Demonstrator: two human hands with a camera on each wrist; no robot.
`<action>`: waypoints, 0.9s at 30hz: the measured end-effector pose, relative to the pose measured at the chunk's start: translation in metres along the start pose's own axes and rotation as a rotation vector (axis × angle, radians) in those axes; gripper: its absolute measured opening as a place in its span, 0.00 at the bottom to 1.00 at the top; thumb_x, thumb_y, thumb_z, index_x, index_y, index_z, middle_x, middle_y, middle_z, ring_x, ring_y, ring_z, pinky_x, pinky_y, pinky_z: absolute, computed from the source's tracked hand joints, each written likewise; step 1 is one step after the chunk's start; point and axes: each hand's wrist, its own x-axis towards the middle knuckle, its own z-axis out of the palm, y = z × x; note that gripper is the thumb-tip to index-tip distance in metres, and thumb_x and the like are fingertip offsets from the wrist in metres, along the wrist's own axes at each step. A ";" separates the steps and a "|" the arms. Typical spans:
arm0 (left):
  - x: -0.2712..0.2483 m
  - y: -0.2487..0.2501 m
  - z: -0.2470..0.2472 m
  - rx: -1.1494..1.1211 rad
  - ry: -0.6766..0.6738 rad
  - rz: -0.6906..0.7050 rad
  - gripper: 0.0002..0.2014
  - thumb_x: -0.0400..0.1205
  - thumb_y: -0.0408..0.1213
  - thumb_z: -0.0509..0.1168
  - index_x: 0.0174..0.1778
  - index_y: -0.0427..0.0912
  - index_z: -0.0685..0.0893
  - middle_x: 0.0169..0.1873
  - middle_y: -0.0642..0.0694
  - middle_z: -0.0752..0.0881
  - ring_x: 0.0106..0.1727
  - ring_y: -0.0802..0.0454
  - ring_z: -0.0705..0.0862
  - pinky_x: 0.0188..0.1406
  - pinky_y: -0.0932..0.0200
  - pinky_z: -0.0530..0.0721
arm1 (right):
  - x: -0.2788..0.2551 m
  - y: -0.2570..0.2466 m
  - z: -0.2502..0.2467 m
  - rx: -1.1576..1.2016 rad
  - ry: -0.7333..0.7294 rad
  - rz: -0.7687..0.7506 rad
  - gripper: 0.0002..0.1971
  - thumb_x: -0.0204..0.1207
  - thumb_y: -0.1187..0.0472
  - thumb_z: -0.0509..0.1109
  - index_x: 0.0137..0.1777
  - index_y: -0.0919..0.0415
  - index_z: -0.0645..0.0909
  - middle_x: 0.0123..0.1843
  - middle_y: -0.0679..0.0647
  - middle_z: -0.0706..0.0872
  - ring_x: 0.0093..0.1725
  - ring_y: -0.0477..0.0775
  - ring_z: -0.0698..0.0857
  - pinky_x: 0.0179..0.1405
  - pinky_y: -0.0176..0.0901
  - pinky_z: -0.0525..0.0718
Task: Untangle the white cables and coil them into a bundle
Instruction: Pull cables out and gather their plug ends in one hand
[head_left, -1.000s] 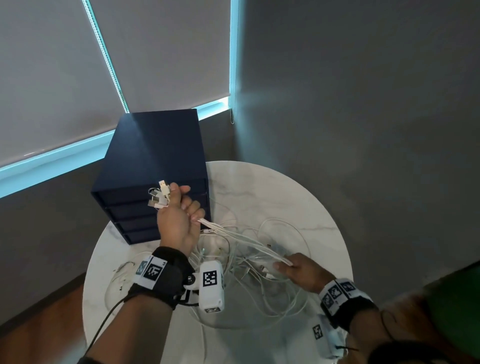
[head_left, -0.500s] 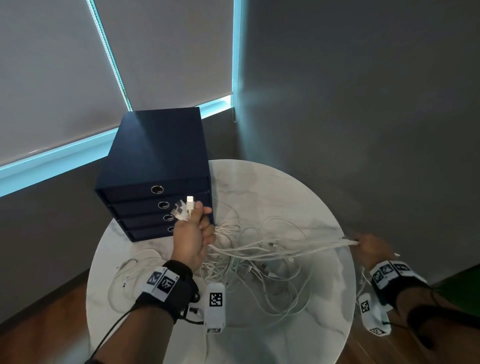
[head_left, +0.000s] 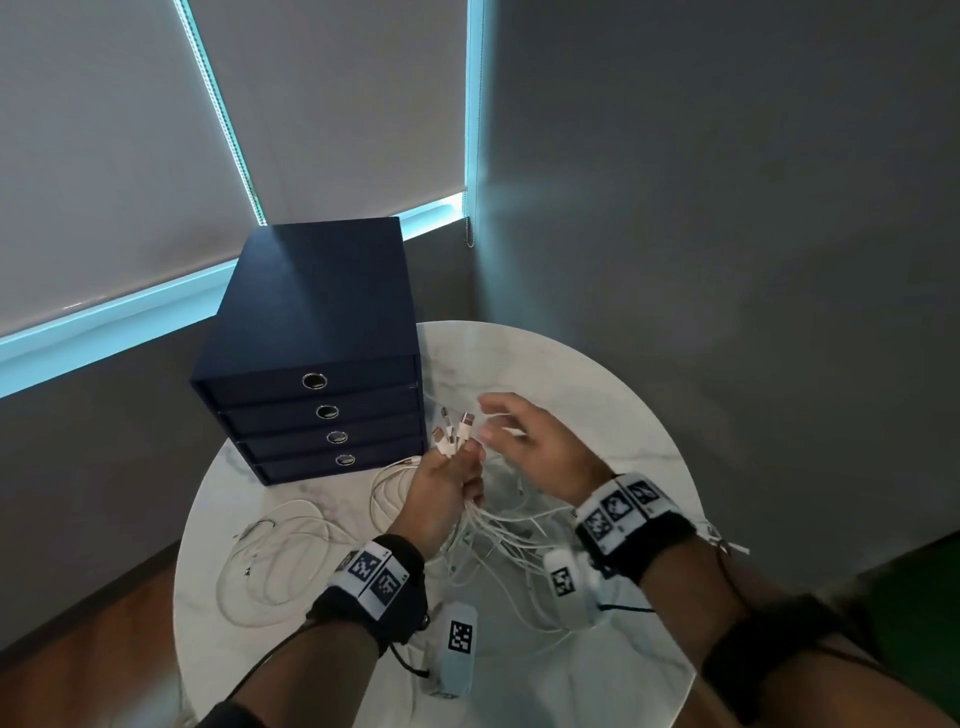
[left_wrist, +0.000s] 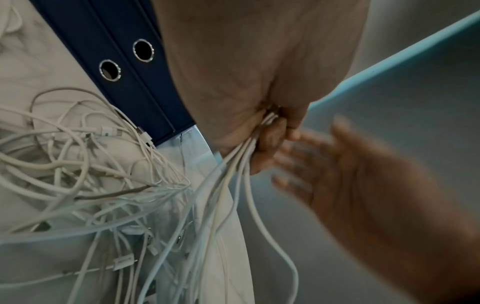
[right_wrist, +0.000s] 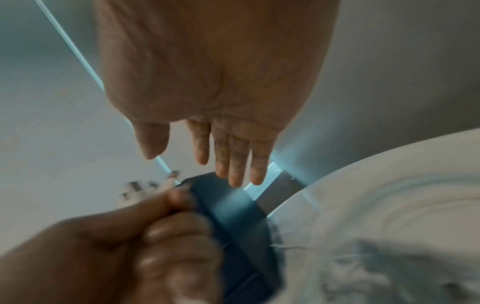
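You are standing in what is looking like an office or a study corner. A navy drawer unit (head_left: 317, 364) with four ring-pull drawers is sitting on a round marble-topped bench (head_left: 545, 364). Behind the drawer unit, grey roller blinds (head_left: 104, 156) are hanging over a window, with daylight showing beneath them. To the right of the drawer unit a plain grey wall (head_left: 727, 208) is rising, and below it a wooden floor (head_left: 88, 670) is showing.
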 end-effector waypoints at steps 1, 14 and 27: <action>-0.002 0.001 0.001 0.029 -0.027 0.012 0.14 0.91 0.34 0.57 0.38 0.37 0.76 0.24 0.48 0.69 0.25 0.51 0.70 0.28 0.56 0.75 | 0.004 -0.011 0.009 -0.014 -0.022 -0.038 0.25 0.78 0.41 0.67 0.75 0.42 0.72 0.72 0.44 0.80 0.69 0.39 0.79 0.69 0.41 0.78; -0.021 0.013 -0.005 0.286 -0.144 0.099 0.11 0.83 0.15 0.55 0.39 0.23 0.79 0.29 0.32 0.78 0.29 0.51 0.79 0.30 0.61 0.79 | 0.012 -0.023 0.042 -0.276 -0.002 -0.278 0.15 0.85 0.63 0.59 0.66 0.57 0.82 0.60 0.46 0.77 0.53 0.42 0.81 0.59 0.33 0.77; -0.013 0.012 -0.001 -0.127 0.083 -0.038 0.13 0.90 0.31 0.58 0.41 0.33 0.80 0.32 0.39 0.83 0.34 0.46 0.83 0.35 0.53 0.83 | -0.022 -0.001 0.058 0.165 -0.078 0.107 0.27 0.78 0.35 0.62 0.74 0.44 0.69 0.66 0.49 0.85 0.60 0.46 0.87 0.64 0.48 0.84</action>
